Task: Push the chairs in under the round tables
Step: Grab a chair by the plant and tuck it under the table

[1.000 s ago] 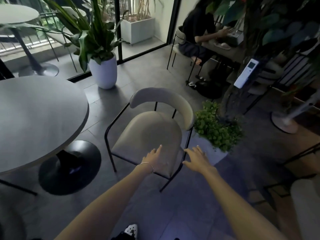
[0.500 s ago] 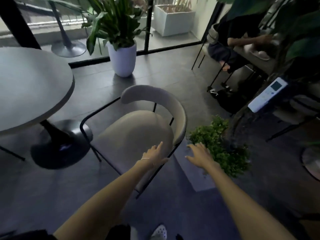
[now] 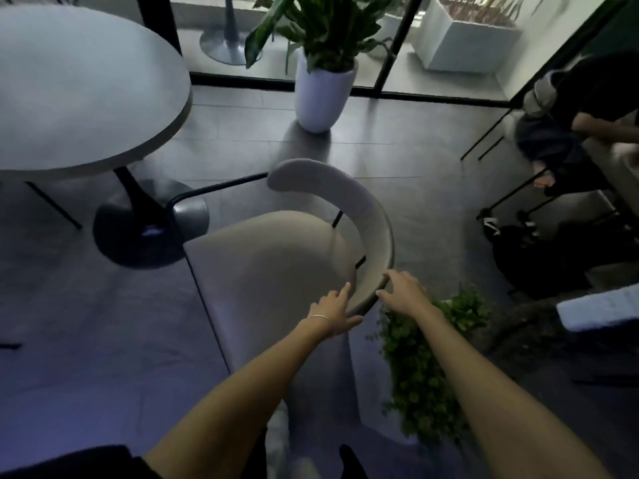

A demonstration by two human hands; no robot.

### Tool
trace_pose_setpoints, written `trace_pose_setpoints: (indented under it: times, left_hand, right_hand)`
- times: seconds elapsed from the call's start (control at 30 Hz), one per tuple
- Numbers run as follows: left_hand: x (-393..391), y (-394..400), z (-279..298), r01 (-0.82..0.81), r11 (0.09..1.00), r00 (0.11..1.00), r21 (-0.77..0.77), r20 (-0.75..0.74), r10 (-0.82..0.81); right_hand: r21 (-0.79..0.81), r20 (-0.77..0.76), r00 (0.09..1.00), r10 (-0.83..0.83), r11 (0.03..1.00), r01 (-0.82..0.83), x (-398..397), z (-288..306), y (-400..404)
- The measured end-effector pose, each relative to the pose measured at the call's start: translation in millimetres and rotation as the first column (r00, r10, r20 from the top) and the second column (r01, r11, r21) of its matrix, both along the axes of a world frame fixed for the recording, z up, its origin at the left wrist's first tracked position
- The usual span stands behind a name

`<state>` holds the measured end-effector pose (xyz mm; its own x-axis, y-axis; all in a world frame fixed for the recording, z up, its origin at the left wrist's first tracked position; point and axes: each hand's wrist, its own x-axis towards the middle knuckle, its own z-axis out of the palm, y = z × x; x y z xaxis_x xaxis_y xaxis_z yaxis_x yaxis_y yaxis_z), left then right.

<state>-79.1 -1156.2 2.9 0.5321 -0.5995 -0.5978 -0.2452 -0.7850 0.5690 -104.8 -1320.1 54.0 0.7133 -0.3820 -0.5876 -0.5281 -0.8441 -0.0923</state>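
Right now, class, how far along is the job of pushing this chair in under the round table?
Done: nothing visibly; the beige chair stands clear of the round table, its seat out beside the black pedestal base. In hand: the left hand and right hand are both at the near end of the curved backrest, fingers open. Left: gripping and pushing the chair under the tabletop.

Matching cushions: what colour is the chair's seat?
Beige, on the chair with a thin black frame; seen in the head view.
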Motion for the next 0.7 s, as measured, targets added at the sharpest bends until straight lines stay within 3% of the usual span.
trace_pose_setpoints:
  times: [0.37, 0.53, 0.7]
  left_hand:
    - [14, -89, -45, -0.061, 0.997, 0.993, 0.041, -0.102, 0.065]
    - [27, -115, -65, -0.177, 0.981, 0.972, 0.081, -0.140, 0.187]
    - [41, -122, -72, -0.170, 0.984, 0.967, 0.056, -0.185, 0.178]
  right_hand:
    - [0.135, -0.054, 0.980, -0.191, 0.971, 0.197, 83, -59, -76]
    - [0.153, -0.021, 0.967, -0.253, 0.955, 0.253, 126, -96, -98]
    - [0.247, 0.022, 0.920, -0.392, 0.894, 0.375, 163, -115, -115]
